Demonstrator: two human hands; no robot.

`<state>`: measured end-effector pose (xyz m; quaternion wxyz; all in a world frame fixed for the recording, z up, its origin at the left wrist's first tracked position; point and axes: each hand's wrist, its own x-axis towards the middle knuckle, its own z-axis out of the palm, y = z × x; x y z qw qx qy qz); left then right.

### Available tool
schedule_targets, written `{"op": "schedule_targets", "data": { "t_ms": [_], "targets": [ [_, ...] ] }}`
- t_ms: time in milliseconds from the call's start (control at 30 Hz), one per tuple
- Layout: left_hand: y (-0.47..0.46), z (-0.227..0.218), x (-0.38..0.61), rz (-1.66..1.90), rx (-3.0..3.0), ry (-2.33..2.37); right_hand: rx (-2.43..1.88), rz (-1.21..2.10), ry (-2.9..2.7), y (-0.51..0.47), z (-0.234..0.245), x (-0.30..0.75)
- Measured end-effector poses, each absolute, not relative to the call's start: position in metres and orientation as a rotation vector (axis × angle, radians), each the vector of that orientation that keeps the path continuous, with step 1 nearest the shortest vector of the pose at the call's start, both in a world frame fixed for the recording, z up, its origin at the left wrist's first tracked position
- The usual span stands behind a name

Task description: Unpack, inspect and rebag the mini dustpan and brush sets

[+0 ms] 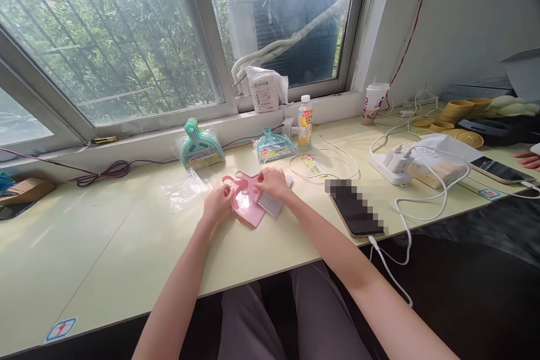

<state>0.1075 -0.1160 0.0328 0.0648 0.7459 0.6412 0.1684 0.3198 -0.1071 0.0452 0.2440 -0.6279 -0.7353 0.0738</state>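
The left hand (217,202) has its thumb and fingers clamped on the left edge of a pink dustpan (248,211), whose scoop points toward the person. The right hand (272,183) pinches a pink brush (270,204) near its handle, the white bristles slanting down and to the right. The brush overlaps the dustpan's right side, and both are at the middle of the table (139,259); whether the dustpan touches the tabletop cannot be told. Just left of them lies a crumpled clear bag (181,190). Behind stand two wrapped green sets (198,149), the right one near a bottle (305,124). A printed card (311,166) lies by a thin looped cable, and a phone (354,208) rests near the front edge, right of the right hand. Farther right are a cup (374,104), a power strip (390,169) and, at the edge of view, another person's fingers (528,159).
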Motion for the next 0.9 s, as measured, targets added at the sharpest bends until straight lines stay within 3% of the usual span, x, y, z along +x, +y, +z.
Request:
{"op": "schedule_targets", "data": {
  "t_ms": [133,400,567,900],
  "targets": [
    [-0.123,0.028,0.123,0.578,2.415,1.49,-1.644,0.197,-2.094,-0.113,0.042,0.311],
    [-0.116,0.025,0.111,0.746,3.005,1.499,-1.474,0.434,-2.115,-0.105,0.035,0.316],
    [-0.113,0.019,0.105,0.534,3.213,1.332,-1.412,0.461,-2.127,-0.108,0.034,0.311],
    [-0.116,0.019,0.114,0.159,3.283,1.464,-1.489,0.436,-2.152,-0.107,0.038,0.31]
  ]
}}
